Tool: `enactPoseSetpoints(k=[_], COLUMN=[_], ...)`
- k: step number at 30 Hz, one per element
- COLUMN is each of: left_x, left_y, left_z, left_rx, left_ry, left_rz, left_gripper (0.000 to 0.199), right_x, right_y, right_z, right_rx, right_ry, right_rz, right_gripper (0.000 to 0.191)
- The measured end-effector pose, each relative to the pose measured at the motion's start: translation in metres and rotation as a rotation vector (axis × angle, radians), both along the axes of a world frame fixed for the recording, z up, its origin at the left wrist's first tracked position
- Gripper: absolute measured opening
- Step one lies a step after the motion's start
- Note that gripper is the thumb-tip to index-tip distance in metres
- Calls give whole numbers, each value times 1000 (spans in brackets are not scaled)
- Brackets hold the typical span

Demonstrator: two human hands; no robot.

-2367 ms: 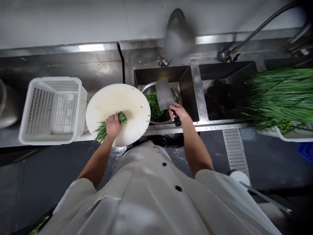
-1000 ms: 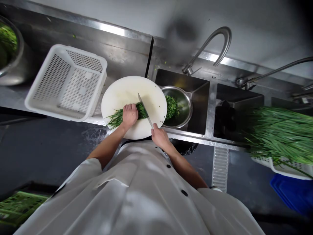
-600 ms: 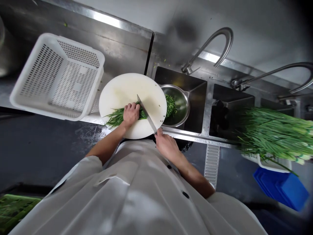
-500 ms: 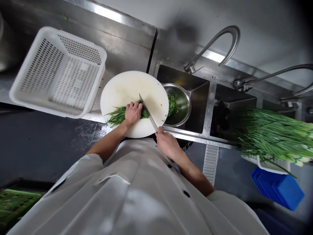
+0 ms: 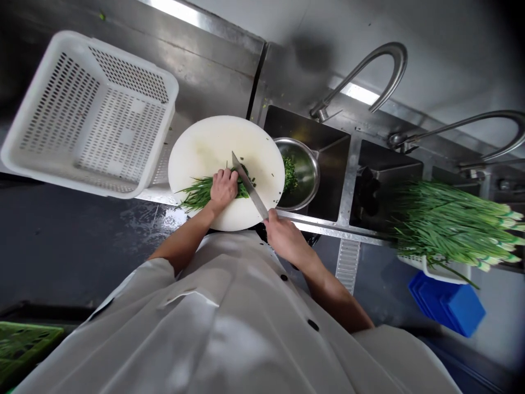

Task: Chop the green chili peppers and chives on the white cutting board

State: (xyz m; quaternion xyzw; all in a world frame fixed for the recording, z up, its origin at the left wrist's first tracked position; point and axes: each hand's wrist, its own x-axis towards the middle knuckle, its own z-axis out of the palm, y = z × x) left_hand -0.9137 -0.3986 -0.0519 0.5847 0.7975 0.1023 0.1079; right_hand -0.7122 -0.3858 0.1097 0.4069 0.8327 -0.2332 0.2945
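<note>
A round white cutting board (image 5: 221, 137) bears a bunch of long green stalks (image 5: 197, 193). My left hand (image 5: 223, 189) is closed over the stalks, pressing them against the board. In my right hand (image 5: 285, 235) is the handle of a knife (image 5: 253, 192); its blade lies slantwise over the cut end of the bunch, just right of my left fingers. Small green bits lie around the blade. Beside the board, a round metal bowl (image 5: 314, 172) in the sink holds chopped greens (image 5: 289, 176), partly hidden by the board's edge.
A white perforated basket (image 5: 158, 142) stands at the left. Two curved faucets (image 5: 400, 65) rise behind the sinks. At the right, a heap of long green stalks (image 5: 451, 224) rests on a white basket (image 5: 447, 272), with blue containers (image 5: 463, 306) below. A green crate (image 5: 30, 342) is at lower left.
The knife and my right hand have shifted slightly right, and more cut green bits show beside the blade. My left hand keeps its hold on the stalks. The camera view has shifted a little.
</note>
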Motion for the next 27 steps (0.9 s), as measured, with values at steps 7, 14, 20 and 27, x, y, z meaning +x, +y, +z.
enactPoseSetpoints(k=[7,14,20,27], left_x=[1,-6,-5,-11], left_y=[-1,-10,-10,-14], left_z=[5,12,8,15], left_rx=[4,-33,-32,-27], left_ry=[14,24,97,52], left_rz=[-6,49,-61,10], left_gripper=[33,31,37,32], right_x=[-40,-15,-41,-32], right_y=[14,-3,-2,3], right_z=[-60,3,-39,-14], right_rx=[25,57,-3,44], right_ry=[54,1,15,16], right_rz=[-135,-62,-83,-77], right_gripper=[32,28,30,32])
